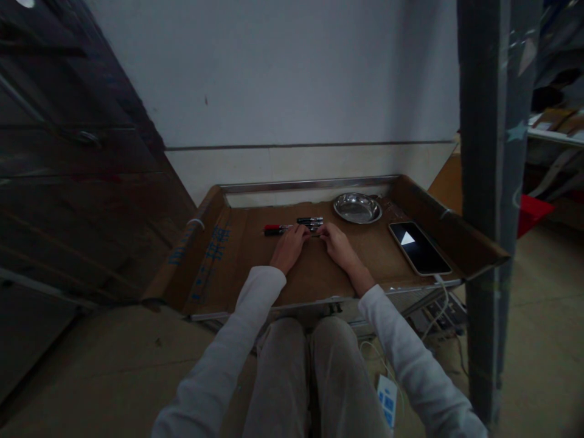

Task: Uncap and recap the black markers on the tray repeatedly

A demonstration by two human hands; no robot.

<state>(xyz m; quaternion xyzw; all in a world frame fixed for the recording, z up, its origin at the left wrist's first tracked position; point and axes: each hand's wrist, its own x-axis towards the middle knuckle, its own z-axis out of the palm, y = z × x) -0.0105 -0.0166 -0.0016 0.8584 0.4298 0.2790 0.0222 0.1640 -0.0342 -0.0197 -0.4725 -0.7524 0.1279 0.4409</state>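
Gripping markers [310,224] | both hands: left [289,246], right [337,243] | cardboard tray [255,255]

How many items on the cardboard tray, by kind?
Markers: 3, one red-capped marker, one black marker, one marker between the left hand and right hand, mostly hidden
Metal dish: 1
Phone: 1
Total: 5
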